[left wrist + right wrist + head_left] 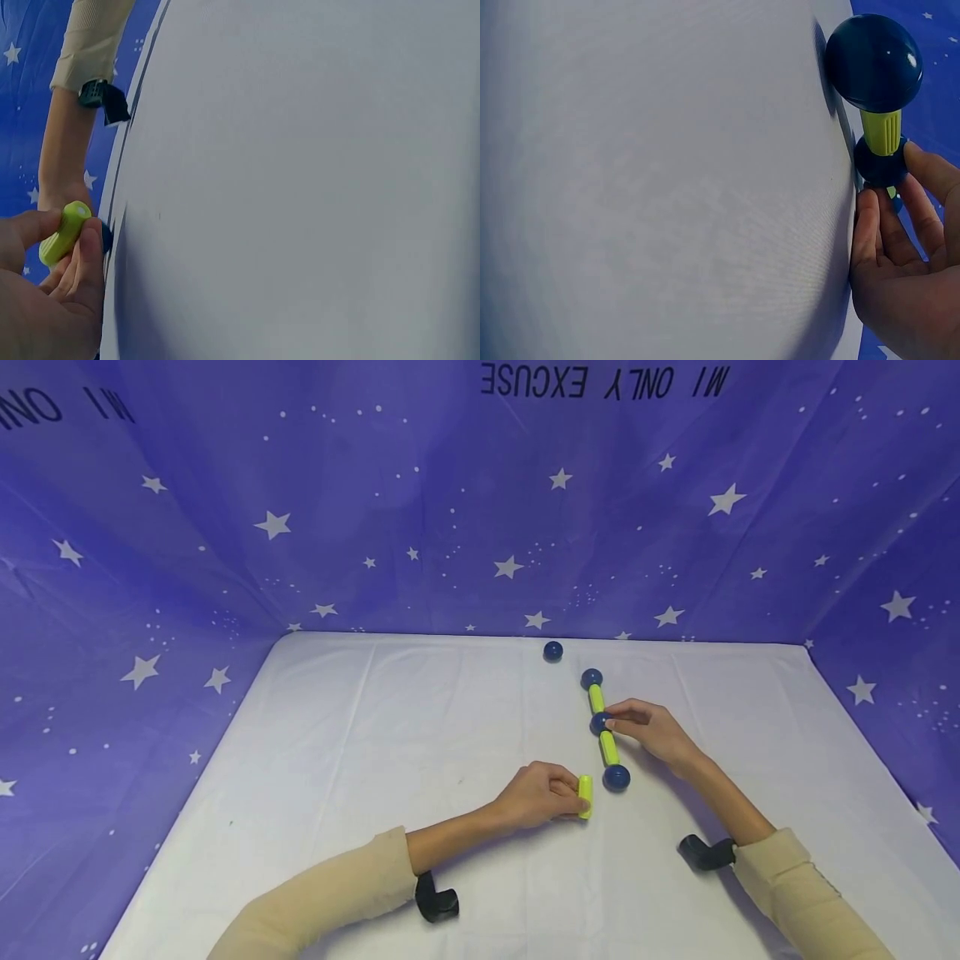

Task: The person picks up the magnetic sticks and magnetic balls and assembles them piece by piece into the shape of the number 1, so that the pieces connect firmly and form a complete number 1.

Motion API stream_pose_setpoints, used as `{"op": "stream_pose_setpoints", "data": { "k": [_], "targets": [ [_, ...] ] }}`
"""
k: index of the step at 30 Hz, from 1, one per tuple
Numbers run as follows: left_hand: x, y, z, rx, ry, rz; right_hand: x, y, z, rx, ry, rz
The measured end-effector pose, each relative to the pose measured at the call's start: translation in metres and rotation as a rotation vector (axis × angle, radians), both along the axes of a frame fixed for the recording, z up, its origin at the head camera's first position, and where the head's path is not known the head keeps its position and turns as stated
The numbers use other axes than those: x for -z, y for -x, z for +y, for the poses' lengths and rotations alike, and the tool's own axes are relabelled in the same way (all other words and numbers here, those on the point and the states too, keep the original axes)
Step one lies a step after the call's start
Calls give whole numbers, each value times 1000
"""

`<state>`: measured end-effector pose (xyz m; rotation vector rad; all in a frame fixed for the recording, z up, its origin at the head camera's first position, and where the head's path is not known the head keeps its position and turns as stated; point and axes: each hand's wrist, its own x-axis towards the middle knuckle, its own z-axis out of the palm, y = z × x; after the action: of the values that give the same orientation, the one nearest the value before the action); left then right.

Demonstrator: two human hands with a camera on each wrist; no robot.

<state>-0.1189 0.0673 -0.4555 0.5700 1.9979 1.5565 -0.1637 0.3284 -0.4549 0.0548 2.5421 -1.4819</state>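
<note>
In my left hand (pixel 536 795) a short yellow-green rod (pixel 585 797) is pinched between thumb and fingers. The left wrist view shows that rod (pixel 66 234) with a pale spot on its end face. My right hand (pixel 656 732) grips the middle blue ball (pixel 600 722) of a straight chain. An upper rod (pixel 596 697) joins it to the far blue ball (pixel 592 678), and a lower rod (pixel 609 749) joins it to the near blue ball (pixel 617 777). In the right wrist view the near ball (pixel 875 63) looms large, with thumb and fingers around the middle ball (pixel 881 160).
A single loose blue ball (pixel 552 651) lies near the table's back edge. White cloth (pixel 420 718) covers the table. Purple star-printed fabric (pixel 427 510) hangs behind and at both sides. Black wrist-worn devices (pixel 437 898) show beneath both forearms.
</note>
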Motion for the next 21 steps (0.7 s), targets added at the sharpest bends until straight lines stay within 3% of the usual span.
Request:
{"op": "stream_pose_setpoints", "data": {
  "k": [10, 21],
  "targets": [
    [2, -13, 20, -56, -41, -153, 1, 0, 0, -4, 12, 7],
    [5, -21, 33, -78, -109, -211, 2, 0, 1, -12, 23, 12]
  ]
}}
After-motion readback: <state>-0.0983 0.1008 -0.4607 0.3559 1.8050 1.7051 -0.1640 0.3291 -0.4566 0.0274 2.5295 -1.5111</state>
